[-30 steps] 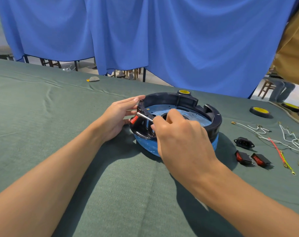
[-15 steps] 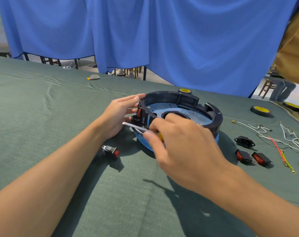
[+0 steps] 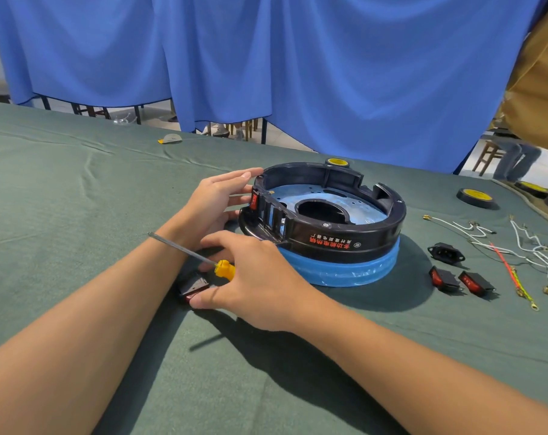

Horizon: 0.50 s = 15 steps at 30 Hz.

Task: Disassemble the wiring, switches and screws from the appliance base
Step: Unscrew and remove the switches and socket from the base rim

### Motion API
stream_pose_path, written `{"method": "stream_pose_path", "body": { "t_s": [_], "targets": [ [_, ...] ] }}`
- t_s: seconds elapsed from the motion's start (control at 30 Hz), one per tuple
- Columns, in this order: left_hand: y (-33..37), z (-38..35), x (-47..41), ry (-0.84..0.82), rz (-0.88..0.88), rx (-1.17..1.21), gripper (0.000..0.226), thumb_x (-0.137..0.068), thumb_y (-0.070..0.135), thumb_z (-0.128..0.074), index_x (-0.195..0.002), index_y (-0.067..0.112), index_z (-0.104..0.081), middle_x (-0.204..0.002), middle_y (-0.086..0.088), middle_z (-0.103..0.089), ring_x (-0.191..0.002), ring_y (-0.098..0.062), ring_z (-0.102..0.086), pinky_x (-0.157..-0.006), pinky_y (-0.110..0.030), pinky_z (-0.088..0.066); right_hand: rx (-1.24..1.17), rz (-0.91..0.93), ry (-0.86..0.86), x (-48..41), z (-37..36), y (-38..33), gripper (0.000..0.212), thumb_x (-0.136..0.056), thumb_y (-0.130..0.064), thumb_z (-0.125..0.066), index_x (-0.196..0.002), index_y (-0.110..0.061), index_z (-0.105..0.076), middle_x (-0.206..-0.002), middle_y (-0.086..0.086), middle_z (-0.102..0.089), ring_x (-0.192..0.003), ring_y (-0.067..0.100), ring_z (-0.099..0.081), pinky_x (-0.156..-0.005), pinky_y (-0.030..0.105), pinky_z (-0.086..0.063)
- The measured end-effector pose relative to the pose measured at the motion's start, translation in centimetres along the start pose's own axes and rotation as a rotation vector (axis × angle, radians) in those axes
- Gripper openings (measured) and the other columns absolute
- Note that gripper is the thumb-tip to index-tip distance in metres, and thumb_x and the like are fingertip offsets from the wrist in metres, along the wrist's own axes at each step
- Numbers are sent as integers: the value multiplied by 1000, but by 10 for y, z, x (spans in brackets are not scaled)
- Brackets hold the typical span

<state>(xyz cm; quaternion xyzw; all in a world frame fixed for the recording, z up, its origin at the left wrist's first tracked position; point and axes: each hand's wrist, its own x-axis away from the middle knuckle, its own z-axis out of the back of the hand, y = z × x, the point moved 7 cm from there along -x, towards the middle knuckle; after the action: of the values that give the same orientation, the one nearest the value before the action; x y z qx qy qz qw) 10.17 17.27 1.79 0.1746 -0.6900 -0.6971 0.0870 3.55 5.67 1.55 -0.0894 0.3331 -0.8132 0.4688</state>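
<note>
Appliance base [image 3: 345, 240], a round black ring with red lettering over a blue-wrapped bottom, sits mid-table on green cloth [image 3: 78, 215], with a red switch [image 3: 254, 199] in its left wall. My left hand [image 3: 213, 205] lays straight fingers against that rim. My right hand [image 3: 266, 281] curls round a screwdriver [image 3: 185, 251], its thumb touching a loose switch [image 3: 194, 284].

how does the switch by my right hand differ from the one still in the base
The loose switch lies on the cloth, mostly dark body showing; the mounted switch sits upright in the base wall, red face outward. The right hand, holding a screwdriver, partly covers the loose switch; the left hand rests beside the mounted switch. Both are small, black and red.
</note>
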Motion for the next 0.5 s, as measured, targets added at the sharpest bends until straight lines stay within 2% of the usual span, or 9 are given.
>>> {"method": "stream_pose_path", "body": {
  "t_s": [0.13, 0.27, 0.33, 0.4, 0.47, 0.5],
  "targets": [
    [1, 0, 1, 2, 2, -18, 28, -101, 28, -45, -113, 29, -71, -82, 3, -63, -81, -13, -56, -78, -30, -43, -19, 31, 6, 0, 5, 2, 57, -76, -28, -82, -127, -24, -57, -99, -9, -72, -102, 11, -56, -90, 29, -43],
    [1, 0, 2, 54, -33, -43, 27, -101, 27, -47, -112, 27, -71, -96, -2, -67, -84, -14, -58, -73, -28, -45, 77, 104, -48, 10, 11, 1, 37, -82, -33, -76, -117, -22, -66, -102, -7, -68, -99, 12, -53, -84, 26, -39],
    [7, 1, 4, 168, -143, -159, 27, -101, 26, -47, -109, 26, -72, -97, 2, -69, -87, -11, -60, -74, -27, -47, 161, 143, -80, 20, 18, 3, 30, -84, -36, -73, -110, -22, -70, -102, -3, -65, -96, 13, -54, -86, 29, -43],
    [17, 0, 9, 308, -303, -310, 28, -102, 27, -45, -109, 23, -72, -97, 2, -68, -97, -13, -60, -85, -31, -47, 206, 140, -100, 32, 29, 10, 27, -84, -37, -73, -108, -23, -70, -100, -3, -63, -95, 13, -54, -87, 32, -45],
    [26, -5, 17, 401, -409, -393, 32, -102, 30, -43, -110, 20, -72, -99, 0, -63, -106, -19, -58, -93, -32, -42, 226, 124, -96, 45, 45, 21, 25, -84, -37, -74, -104, -24, -69, -100, -6, -61, -95, 9, -53, -87, 27, -44],
    [30, -8, 21, 425, -456, -420, 34, -101, 32, -42, -109, 19, -72, -99, 1, -60, -108, -18, -56, -92, -28, -39, 228, 119, -83, 53, 53, 26, 23, -83, -36, -74, -102, -25, -68, -100, -8, -60, -94, 6, -52, -86, 22, -42]
  ]
}}
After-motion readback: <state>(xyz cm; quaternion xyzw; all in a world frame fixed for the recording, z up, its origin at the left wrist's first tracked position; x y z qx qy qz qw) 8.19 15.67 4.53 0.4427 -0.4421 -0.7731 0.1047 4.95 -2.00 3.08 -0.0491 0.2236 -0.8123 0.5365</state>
